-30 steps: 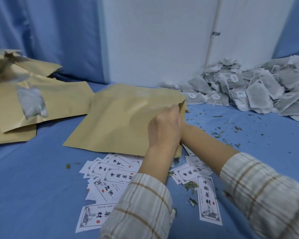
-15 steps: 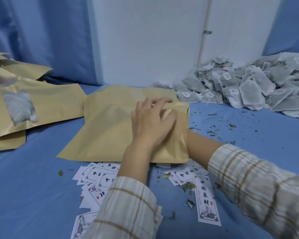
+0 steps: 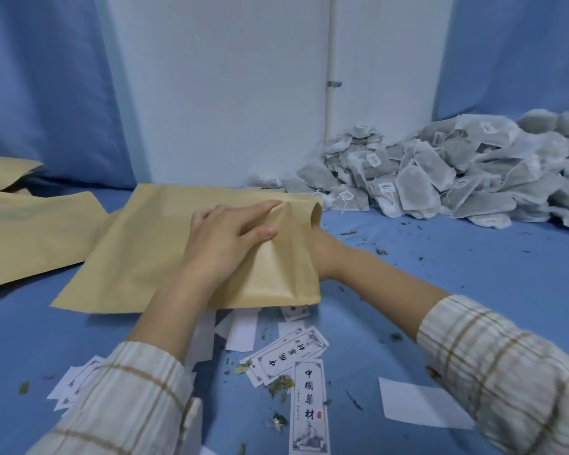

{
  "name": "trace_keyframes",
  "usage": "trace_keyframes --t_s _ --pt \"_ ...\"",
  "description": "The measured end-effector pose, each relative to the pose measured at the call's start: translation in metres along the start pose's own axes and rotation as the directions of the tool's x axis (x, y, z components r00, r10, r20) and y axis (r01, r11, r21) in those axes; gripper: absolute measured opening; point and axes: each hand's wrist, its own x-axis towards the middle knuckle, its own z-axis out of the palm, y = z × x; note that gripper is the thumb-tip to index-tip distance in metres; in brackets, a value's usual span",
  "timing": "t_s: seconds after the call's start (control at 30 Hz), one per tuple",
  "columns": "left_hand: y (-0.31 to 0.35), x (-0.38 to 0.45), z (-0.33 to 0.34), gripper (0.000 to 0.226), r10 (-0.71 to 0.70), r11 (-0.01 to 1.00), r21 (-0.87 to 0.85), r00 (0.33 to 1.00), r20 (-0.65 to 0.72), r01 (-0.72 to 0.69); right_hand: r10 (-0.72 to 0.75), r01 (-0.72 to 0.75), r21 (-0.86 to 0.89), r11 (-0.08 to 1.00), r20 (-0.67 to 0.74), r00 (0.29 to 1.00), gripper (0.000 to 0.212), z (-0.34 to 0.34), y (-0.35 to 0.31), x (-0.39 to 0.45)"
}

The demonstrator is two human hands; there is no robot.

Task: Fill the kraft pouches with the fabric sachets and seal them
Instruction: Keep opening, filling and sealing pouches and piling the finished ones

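Left hand (image 3: 225,239) flat on the kraft pouch (image 3: 165,244), fingers spread; right hand (image 3: 321,254) inside its mouth, its grip impossible to tell.
Plain tan and creased, the pouch lies on the blue desk (image 3: 473,274), mouth gaping right. Grey fabric sachets (image 3: 440,182) are heaped behind. A label card (image 3: 307,410) below reads 中國草材.

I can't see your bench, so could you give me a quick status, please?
Left hand flat on kraft pouch. Right hand hidden inside its open mouth. Sachet pile apart at right. Nothing in the way.
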Motion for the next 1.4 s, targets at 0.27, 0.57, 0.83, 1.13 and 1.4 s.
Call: trace_keyframes --t_s 0.27,0.57,0.83,1.13,1.4 --pt "0.011 0.069 0.034 0.035 -0.097 0.995 -0.042 0.992 -0.085 0.094 -0.063 0.141 0.161 0.977 -0.416 0.907 0.040 -0.049 0.099 -0.005" --pt "0.014 0.153 0.142 0.038 -0.226 0.962 -0.172 0.972 -0.062 0.213 0.328 -0.348 0.016 0.937 -0.376 0.867 0.039 -0.045 0.219 0.034" --pt "0.006 0.189 0.197 0.035 -0.162 0.983 0.069 0.981 -0.108 0.170 0.490 -0.672 -0.227 0.705 -0.529 0.693 0.052 -0.045 0.265 0.069" --pt "0.002 0.194 0.203 0.037 -0.184 0.983 -0.003 0.980 -0.079 0.184 0.545 -0.303 0.456 0.837 -0.747 0.382 0.027 -0.070 0.269 0.058" --pt "0.006 0.193 0.196 0.034 -0.125 0.985 -0.120 0.992 -0.018 0.122 0.530 -0.018 0.851 0.525 -0.310 0.790 0.022 -0.077 0.254 0.064"
